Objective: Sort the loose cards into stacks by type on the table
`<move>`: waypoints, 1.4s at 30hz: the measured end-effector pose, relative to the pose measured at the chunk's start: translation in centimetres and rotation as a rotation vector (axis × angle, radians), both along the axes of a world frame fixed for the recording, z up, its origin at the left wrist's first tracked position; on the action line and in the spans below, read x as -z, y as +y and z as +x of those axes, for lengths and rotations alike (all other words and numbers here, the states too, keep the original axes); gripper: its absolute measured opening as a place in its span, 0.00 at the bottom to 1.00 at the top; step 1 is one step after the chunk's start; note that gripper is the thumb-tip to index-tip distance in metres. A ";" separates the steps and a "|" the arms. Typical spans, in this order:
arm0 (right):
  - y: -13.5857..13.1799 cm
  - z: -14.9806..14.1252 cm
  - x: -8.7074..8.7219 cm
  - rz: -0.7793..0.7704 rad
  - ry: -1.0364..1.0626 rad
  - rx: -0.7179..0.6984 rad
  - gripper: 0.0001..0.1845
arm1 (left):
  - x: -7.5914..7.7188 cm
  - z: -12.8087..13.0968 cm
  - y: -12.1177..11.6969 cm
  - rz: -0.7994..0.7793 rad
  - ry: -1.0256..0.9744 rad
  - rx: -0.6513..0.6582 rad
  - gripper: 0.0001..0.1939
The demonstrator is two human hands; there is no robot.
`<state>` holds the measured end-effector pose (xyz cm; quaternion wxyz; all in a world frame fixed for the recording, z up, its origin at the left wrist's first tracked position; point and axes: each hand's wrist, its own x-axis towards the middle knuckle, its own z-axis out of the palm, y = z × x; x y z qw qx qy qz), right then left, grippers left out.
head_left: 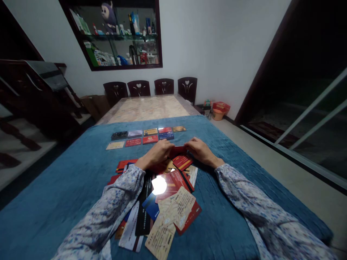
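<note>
Both hands meet over the far end of a loose pile of plastic cards (173,213). My left hand (159,153) and my right hand (199,148) grip a red card (179,150) between them, one at each end, fingers closed. Beneath it lie a red card with a gold stripe (182,162), beige cards, blue cards and a long black card (143,213). Glare whites out part of one card. Beyond my hands, cards sit in two rows, among them a black stack (119,135), a red card (150,139) and a dark blue card (166,135).
A blue cloth (67,177) covers the near part of the table; its marble-patterned top (151,106) shows farther off. Several dark chairs (187,88) line the far end. A shelf cabinet (121,36) is set in the wall. An orange bucket (217,115) stands on the floor.
</note>
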<state>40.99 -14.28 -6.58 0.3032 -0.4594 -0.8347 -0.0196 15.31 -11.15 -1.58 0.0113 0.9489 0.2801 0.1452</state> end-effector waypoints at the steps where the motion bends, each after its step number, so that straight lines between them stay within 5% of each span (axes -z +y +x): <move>1: 0.0 -0.1 0.0 0.000 0.003 0.014 0.15 | 0.2 0.1 0.1 0.010 -0.009 -0.007 0.17; 11: -0.2 -1.1 0.1 -0.051 0.001 0.127 0.17 | 1.5 0.4 0.3 0.010 -0.066 -0.083 0.19; 21: -0.6 -1.9 -0.4 -0.152 -0.197 0.160 0.31 | 1.3 0.5 -0.5 -0.032 0.016 -0.221 0.23; 31: -0.2 -1.5 0.0 -0.150 -0.208 0.136 0.33 | 1.7 0.2 -0.3 -0.114 -0.061 -0.196 0.27; 42: -0.1 -1.1 0.0 -0.172 -0.152 0.105 0.30 | 2.5 0.0 0.6 -0.156 -0.114 -0.187 0.20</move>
